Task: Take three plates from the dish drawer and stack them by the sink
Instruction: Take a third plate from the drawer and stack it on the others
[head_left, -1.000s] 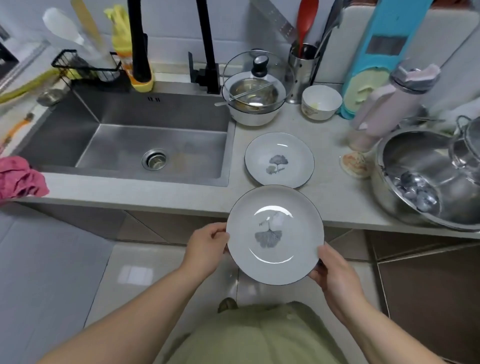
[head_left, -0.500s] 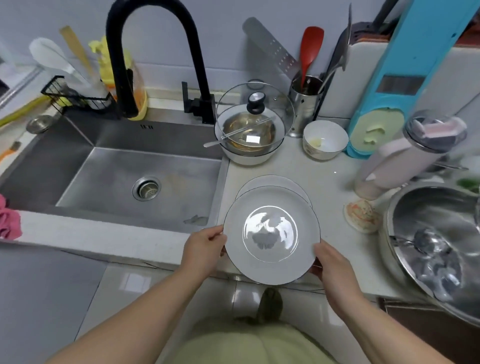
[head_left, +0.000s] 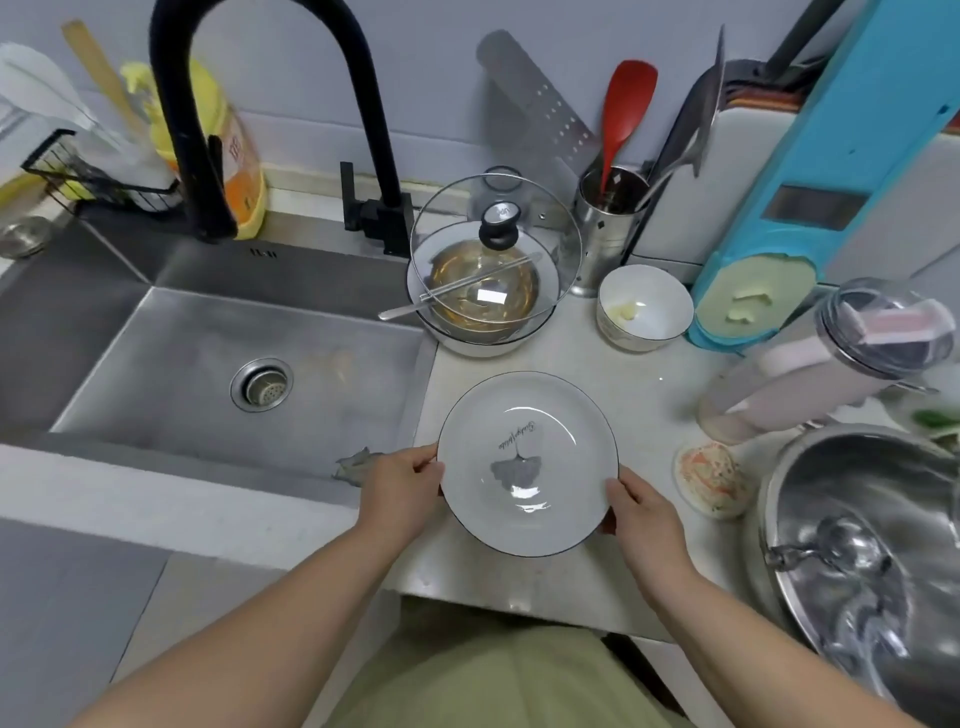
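A white plate with a thin dark rim and a grey leaf print sits over the counter, just right of the steel sink. My left hand grips its left edge and my right hand grips its right edge. It covers the plate that lay on this spot, which is hidden under it. I cannot tell whether the two plates touch. The dish drawer is out of view.
Behind the plate stands a white bowl with a glass lid, and a small white bowl is to its right. A large steel pot and a small dish of food crowd the right. A black faucet arches over the sink.
The plate in both hands has moved forward from in front of the counter edge to directly over the plate lying by the sink, which is now covered. My view has moved closer.
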